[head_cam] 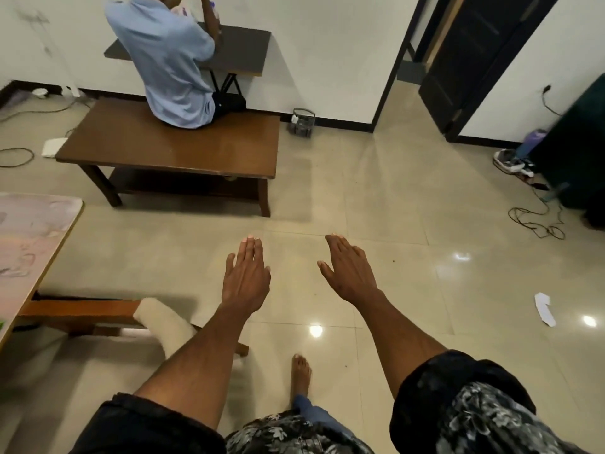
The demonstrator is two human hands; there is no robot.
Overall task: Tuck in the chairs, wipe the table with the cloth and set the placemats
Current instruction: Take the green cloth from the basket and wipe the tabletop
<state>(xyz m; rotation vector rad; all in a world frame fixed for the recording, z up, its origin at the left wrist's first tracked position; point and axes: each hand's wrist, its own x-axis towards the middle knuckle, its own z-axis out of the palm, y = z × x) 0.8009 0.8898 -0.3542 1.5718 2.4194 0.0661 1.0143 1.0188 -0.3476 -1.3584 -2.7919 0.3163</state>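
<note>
My left hand (246,273) and my right hand (348,270) are stretched out flat over the tiled floor, palms down, fingers extended, holding nothing. At the left edge is the corner of a table (36,234) with a pale pink patterned cover. Below its corner a wooden chair (82,311) with a cream padded part (160,322) sticks out from under the table, to the left of my left forearm. No cloth or placemats are visible.
A low brown wooden table (176,149) stands ahead with a person in a light blue shirt (167,60) sitting on it, facing a dark wall shelf (242,50). Cables (537,221) and shoes lie at the right, a white paper scrap (545,309) on the floor, and a dark door (471,60) stands open.
</note>
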